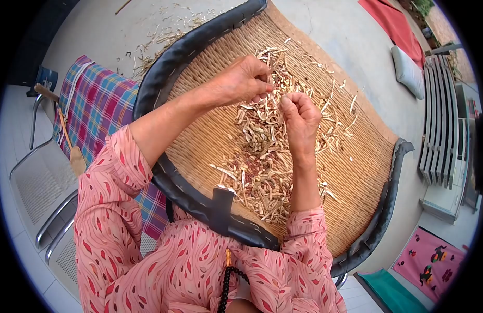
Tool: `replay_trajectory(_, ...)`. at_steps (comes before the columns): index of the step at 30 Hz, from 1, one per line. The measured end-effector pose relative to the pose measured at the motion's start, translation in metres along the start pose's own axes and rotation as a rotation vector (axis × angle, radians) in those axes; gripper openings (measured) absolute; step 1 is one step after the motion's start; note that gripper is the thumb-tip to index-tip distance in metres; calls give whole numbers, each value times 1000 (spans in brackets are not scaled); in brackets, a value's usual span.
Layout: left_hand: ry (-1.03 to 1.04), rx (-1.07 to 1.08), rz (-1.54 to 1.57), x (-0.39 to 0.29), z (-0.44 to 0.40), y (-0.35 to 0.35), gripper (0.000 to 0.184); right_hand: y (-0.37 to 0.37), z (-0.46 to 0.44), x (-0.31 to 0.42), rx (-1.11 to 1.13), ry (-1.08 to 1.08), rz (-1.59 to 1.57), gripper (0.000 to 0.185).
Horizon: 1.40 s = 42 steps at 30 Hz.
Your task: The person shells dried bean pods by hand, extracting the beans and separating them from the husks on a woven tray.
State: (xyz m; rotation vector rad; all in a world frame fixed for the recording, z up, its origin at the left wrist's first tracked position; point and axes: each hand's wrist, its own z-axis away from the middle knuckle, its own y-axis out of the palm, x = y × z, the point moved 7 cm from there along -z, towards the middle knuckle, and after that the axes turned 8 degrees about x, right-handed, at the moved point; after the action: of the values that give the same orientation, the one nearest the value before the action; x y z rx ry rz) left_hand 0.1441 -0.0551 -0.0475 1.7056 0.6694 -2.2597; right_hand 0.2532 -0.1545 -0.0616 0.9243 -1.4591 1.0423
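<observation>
A large woven winnowing basket (pixel 199 141) with a black-wrapped rim rests tilted across my lap. Dry bean pods (pixel 259 128), pale and curled, are heaped down its middle, with small reddish beans (pixel 257 161) among them. My left hand (pixel 246 78) is closed in a pinch over the upper part of the heap. Close by on the right, my right hand (pixel 302 120) is also closed, thumb pressed to the bent forefinger. The fingertips of both hands nearly meet; whatever is pinched in them is too small or hidden to make out.
A plaid cloth (pixel 98 94) drapes over a seat at left, beside a perforated metal chair (pixel 46 175) and a wooden stick tool (pixel 76 156). Pod scraps (pixel 158 47) litter the floor beyond the basket. Stacked grey slatted panels (pixel 439 120) and a pale cushion (pixel 408 73) are at right.
</observation>
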Motion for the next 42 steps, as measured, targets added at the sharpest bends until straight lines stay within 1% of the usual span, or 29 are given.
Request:
replay_trajectory(2, 30, 15, 51, 5, -2, 3, 10, 8, 1, 11, -10, -116, 63, 8)
replay_trajectory(5, 56, 21, 50, 0, -1, 8, 12, 9, 1, 10, 26, -121, 163, 7)
replay_trajectory(8, 60, 33, 64, 3, 0, 10, 13, 9, 3, 9, 46, -57, 199, 8)
replay_trajectory(11, 55, 37, 76, 5, -1, 11, 14, 7, 3, 5, 19, -16, 142, 7)
replay_trajectory(14, 31, 31, 54, 6, -1, 10, 16, 4, 2, 3, -39, -36, 140, 8)
replay_trajectory(15, 22, 29, 45, 7, -1, 9, 17, 3, 2, 1, -34, -13, 115, 8)
replay_trajectory(18, 69, 76, 79, 9, -1, 9, 20, 0, 2, -5, -29, 42, 47, 8)
replay_trajectory(21, 77, 67, -132, 8, -2, 5, 20, -2, 2, -10, -35, 59, 5, 8)
replay_trajectory(24, 76, 108, 50, 9, -2, 8, 19, -2, 1, -10, -31, 50, -14, 8)
replay_trajectory(27, -3, 33, 115, 4, -1, 5, 17, -1, 0, -5, -28, 46, -62, 10)
replay_trajectory(29, 103, -161, 302, -13, 4, -23, 17, -5, -3, -6, -37, 56, -128, 10)
replay_trajectory(30, 157, -258, 394, -19, 6, -40, 18, -8, -5, -6, -57, 26, -42, 10)
replay_trajectory(32, 415, -555, 726, -20, 18, -92, 25, -14, -9, -14, -97, -37, 134, 10)
replay_trajectory(33, 421, -586, 808, -11, 20, -109, 27, -12, -9, -13, -126, -141, 375, 11)
replay_trajectory(36, 437, -684, 1053, 31, 35, -157, 33, 6, -7, -36, -42, -14, 963, 13)
replay_trajectory(37, 443, -719, 1132, 41, 38, -161, 35, 13, -7, -46, -2, -3, 1014, 16)
replay_trajectory(39, 353, -436, 1179, 49, 23, -141, 36, 25, -5, -56, -6, -50, 1150, 15)
replay_trajectory(40, 307, -294, 1200, 41, 17, -127, 37, 29, -4, -57, -8, -73, 1221, 14)
replay_trajectory(41, 273, -308, 1106, 36, 14, -118, 33, 28, -6, -59, -11, -60, 1225, 13)
replay_trajectory(42, 241, -366, 1024, 21, 17, -107, 30, 28, -6, -57, -1, -73, 1156, 12)
